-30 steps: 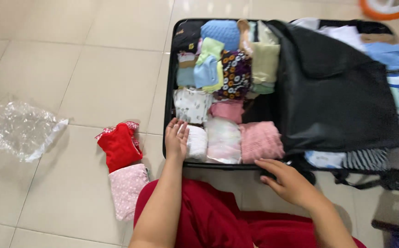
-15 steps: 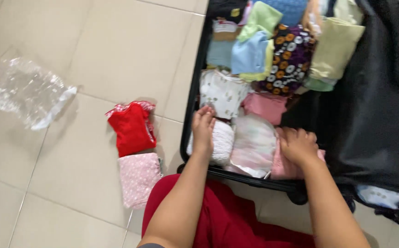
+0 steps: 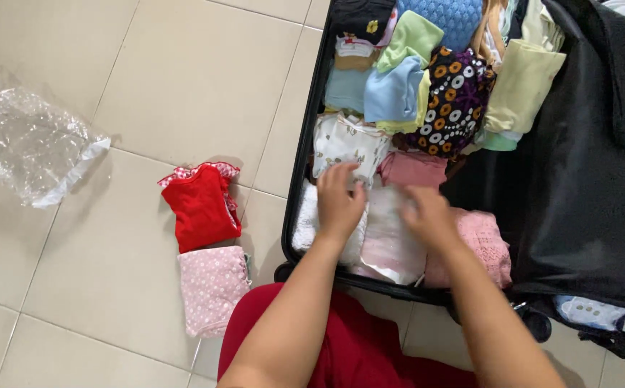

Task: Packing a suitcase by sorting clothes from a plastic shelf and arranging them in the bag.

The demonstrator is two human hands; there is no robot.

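Bright, even indoor light, soft shadows; hands [image 3: 384, 208] motion-blurred.

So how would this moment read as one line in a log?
left hand: on white knit bundle | right hand: on pale wrapped bundle | suitcase: open, packed

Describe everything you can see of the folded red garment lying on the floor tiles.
The folded red garment is soft cloth, bright red, with a red-and-white patterned trim showing along its top edge. It lies flat on the pale tiled floor, left of the open black suitcase, its lower edge meeting a folded pink dotted garment. Neither hand touches it.
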